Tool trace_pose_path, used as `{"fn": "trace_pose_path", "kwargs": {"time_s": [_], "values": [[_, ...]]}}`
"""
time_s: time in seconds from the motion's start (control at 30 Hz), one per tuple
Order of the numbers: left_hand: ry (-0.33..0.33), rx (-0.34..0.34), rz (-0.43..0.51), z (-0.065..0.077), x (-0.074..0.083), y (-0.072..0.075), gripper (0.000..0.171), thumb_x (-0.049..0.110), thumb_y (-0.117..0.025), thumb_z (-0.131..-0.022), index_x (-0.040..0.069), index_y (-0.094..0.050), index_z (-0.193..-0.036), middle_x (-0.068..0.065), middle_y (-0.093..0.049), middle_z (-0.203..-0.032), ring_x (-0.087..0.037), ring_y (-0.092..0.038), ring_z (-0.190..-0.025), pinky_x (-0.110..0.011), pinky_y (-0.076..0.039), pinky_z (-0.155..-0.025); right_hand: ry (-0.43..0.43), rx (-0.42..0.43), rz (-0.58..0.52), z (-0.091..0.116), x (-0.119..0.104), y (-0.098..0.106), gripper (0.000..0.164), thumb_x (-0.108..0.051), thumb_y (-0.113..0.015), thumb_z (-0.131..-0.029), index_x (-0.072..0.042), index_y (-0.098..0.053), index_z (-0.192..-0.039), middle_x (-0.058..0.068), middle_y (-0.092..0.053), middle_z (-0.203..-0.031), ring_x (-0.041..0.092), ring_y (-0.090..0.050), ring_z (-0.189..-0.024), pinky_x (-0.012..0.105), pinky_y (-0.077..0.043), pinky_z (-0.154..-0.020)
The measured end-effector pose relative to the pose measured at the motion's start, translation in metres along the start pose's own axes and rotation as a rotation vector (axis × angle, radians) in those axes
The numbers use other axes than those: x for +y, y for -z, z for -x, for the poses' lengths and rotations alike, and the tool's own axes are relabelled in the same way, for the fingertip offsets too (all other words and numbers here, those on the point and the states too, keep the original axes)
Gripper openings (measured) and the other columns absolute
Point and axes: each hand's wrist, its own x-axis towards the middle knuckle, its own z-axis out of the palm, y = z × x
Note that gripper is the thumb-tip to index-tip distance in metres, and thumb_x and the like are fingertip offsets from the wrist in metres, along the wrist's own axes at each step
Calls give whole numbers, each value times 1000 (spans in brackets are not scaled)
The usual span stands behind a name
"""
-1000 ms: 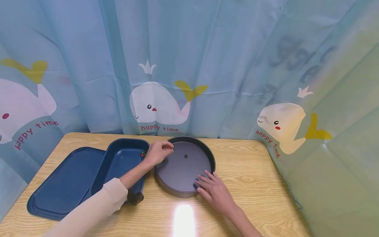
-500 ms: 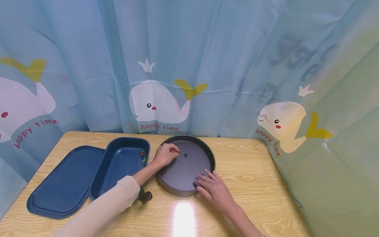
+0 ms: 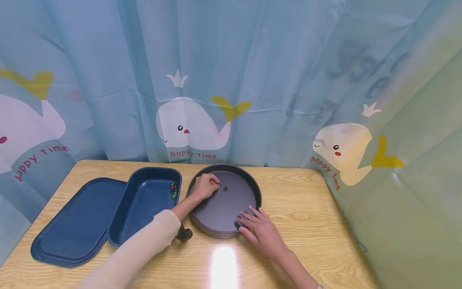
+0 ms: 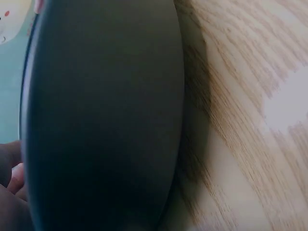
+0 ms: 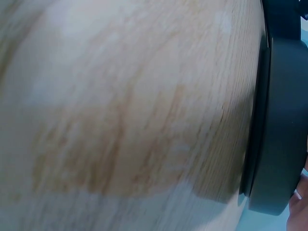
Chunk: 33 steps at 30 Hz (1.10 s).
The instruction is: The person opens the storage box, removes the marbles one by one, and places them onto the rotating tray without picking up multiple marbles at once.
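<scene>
In the head view my left hand (image 3: 205, 186) is over the left inside of a round dark grey pan (image 3: 227, 214), thumb and fingers brought together. They pinch a tiny dark bead, mostly covered by the fingertips. Just right of them, one small dark round bead (image 3: 225, 188) lies on the pan's floor. My right hand (image 3: 262, 233) rests on the pan's front right rim with fingers spread. The left wrist view is mostly filled by the pan's dark outer wall (image 4: 106, 110). From the right wrist, the pan's side (image 5: 281, 125) shows at the right edge.
Left of the pan stands a deep blue rectangular box (image 3: 140, 200), with several small colourful beads (image 3: 174, 189) at its right end. A flat blue lid (image 3: 79, 224) lies beside it, partly under the box. A whale-print curtain (image 3: 252, 80) hangs behind the wooden table (image 3: 296, 208).
My left hand has moved right, from the box's right edge to inside the pan, its fingertips now near the bead on the floor. My right hand has stayed on the rim.
</scene>
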Motion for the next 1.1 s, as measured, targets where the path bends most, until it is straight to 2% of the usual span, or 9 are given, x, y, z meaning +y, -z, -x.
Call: {"fn": "trace_pose_path", "kwargs": {"time_s": [0.47, 1.1], "values": [[-45, 9, -21, -9, -4, -8, 5, 5, -73, -89, 1, -71, -88, -4, -69, -78, -18, -64, -71, -33, -51, -67, 11, 24, 1, 0, 0, -1, 35, -39, -57, -101, -16, -73, -123, 1, -63, -133, 29, -44, -137, 53, -28, -112], [-80, 8, -89, -13, 0, -17, 4, 5, -72, -90, 1, -73, -90, -3, -67, -80, -19, -62, -78, -37, -51, -75, 13, 26, -16, 0, -1, 1, 35, -38, -58, -101, -15, -73, -122, 2, -64, -132, 31, -45, -136, 54, -28, -112]]}}
